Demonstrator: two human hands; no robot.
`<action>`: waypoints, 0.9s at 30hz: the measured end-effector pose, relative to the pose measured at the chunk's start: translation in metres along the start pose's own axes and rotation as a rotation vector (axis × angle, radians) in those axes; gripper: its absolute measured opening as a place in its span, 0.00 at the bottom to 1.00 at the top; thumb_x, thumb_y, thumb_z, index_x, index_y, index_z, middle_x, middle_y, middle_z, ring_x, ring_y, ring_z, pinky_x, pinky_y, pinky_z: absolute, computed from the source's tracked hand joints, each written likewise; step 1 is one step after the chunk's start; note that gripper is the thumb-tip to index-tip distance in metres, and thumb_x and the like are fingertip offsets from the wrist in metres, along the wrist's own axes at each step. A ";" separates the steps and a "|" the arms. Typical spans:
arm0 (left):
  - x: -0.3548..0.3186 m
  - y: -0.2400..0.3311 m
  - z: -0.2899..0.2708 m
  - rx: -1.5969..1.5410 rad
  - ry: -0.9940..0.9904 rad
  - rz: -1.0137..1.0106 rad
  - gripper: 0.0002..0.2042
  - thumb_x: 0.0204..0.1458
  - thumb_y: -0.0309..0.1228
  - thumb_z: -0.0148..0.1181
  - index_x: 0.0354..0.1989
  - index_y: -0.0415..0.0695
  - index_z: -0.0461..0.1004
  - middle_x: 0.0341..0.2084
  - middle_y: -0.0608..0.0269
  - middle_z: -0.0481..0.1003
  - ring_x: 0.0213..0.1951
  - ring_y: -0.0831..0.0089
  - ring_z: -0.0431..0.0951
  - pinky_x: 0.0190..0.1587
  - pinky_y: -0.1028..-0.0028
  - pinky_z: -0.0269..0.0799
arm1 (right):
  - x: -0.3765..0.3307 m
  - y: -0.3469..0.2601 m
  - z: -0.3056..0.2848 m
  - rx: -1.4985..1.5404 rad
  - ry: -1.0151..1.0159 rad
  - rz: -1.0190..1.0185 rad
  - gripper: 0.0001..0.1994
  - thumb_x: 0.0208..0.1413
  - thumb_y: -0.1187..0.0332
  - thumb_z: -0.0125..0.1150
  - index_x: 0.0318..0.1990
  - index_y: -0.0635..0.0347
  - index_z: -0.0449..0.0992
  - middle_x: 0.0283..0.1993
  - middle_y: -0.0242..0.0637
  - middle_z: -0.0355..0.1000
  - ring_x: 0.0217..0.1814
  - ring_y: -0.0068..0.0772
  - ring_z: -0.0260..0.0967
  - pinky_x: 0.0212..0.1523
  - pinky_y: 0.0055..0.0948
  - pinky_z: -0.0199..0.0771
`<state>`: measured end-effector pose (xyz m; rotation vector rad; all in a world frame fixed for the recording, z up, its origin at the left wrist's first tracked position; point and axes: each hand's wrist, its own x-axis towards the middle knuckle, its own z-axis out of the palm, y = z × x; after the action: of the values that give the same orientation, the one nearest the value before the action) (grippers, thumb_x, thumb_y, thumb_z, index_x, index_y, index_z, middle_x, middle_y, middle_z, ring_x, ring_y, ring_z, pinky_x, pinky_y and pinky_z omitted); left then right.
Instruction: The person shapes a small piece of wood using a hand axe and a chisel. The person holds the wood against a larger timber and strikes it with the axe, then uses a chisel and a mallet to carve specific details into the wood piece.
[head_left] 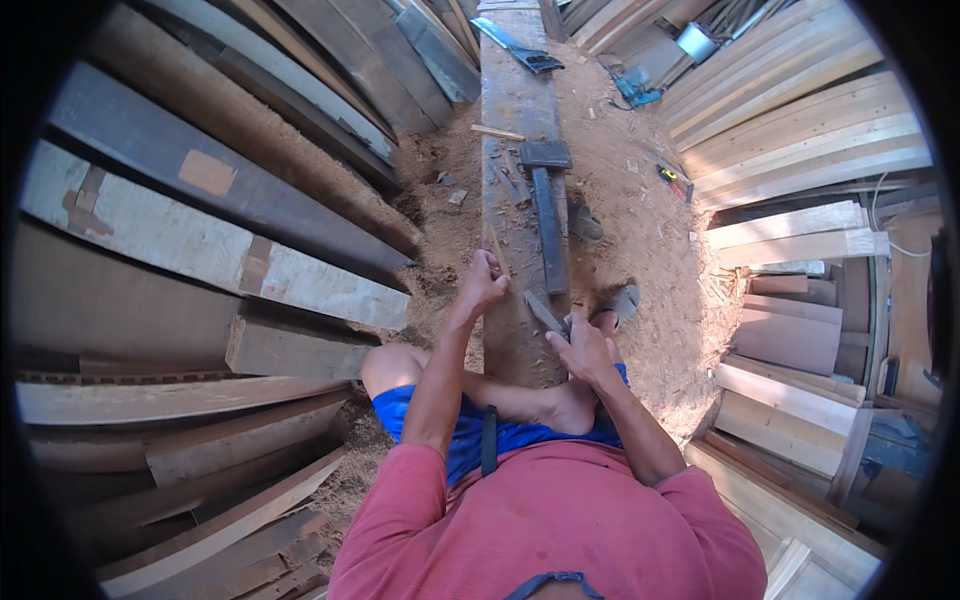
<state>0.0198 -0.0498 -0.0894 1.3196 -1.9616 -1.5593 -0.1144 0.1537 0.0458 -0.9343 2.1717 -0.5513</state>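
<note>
I sit astride a long grey wooden beam (pixel 512 110) that runs away from me over the sawdust ground. My left hand (pixel 484 282) is closed in a fist on the beam's left edge, gripping a thin pale wooden sliver (pixel 496 246) that sticks up from it. My right hand (pixel 585 347) holds a flat grey chisel-like blade (pixel 544 311), angled down onto the beam's top between the two hands. My bare foot (pixel 572 405) rests on the beam just below the right hand.
A dark heavy mallet (pixel 547 205) lies on the beam ahead, with a handsaw (pixel 520 47) farther on. Sandals (pixel 622 301) lie on the sawdust to the right, near a blue power tool (pixel 637 87). Stacked planks (pixel 200 230) line both sides.
</note>
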 end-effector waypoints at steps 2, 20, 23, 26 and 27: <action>-0.011 0.015 0.003 0.146 -0.091 0.045 0.17 0.48 0.30 0.65 0.41 0.41 0.64 0.25 0.56 0.75 0.31 0.67 0.77 0.37 0.67 0.73 | 0.005 0.000 0.007 -0.057 -0.063 -0.005 0.21 0.52 0.56 0.63 0.41 0.69 0.73 0.36 0.59 0.75 0.45 0.59 0.74 0.47 0.49 0.70; 0.087 -0.093 -0.076 0.201 0.222 -0.383 0.14 0.53 0.42 0.56 0.36 0.42 0.77 0.34 0.48 0.79 0.40 0.53 0.80 0.44 0.62 0.73 | 0.194 0.032 0.004 0.033 0.363 0.054 0.24 0.63 0.54 0.52 0.52 0.70 0.68 0.40 0.54 0.74 0.43 0.49 0.74 0.47 0.40 0.71; 0.111 -0.126 -0.036 0.268 0.048 -0.485 0.13 0.54 0.39 0.55 0.40 0.42 0.75 0.36 0.48 0.79 0.41 0.53 0.79 0.47 0.61 0.72 | 0.230 0.060 0.032 0.274 0.363 0.133 0.23 0.66 0.55 0.49 0.52 0.70 0.68 0.43 0.47 0.73 0.46 0.37 0.71 0.50 0.36 0.68; 0.129 -0.181 0.007 0.311 -0.163 -0.552 0.16 0.54 0.37 0.52 0.50 0.49 0.73 0.45 0.45 0.77 0.51 0.48 0.76 0.56 0.58 0.69 | 0.237 0.061 0.047 0.380 0.307 0.172 0.20 0.68 0.57 0.44 0.51 0.71 0.68 0.44 0.44 0.71 0.48 0.31 0.66 0.53 0.31 0.64; 0.135 -0.203 0.021 0.304 -0.188 -0.570 0.16 0.54 0.37 0.52 0.50 0.49 0.73 0.45 0.45 0.77 0.51 0.48 0.76 0.56 0.58 0.69 | 0.235 0.049 0.042 0.344 0.277 0.187 0.20 0.69 0.58 0.42 0.51 0.71 0.67 0.43 0.43 0.70 0.48 0.31 0.64 0.53 0.31 0.64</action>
<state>0.0270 -0.1418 -0.3159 2.0670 -2.1155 -1.7153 -0.2218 0.0045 -0.1139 -0.4869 2.2748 -0.9708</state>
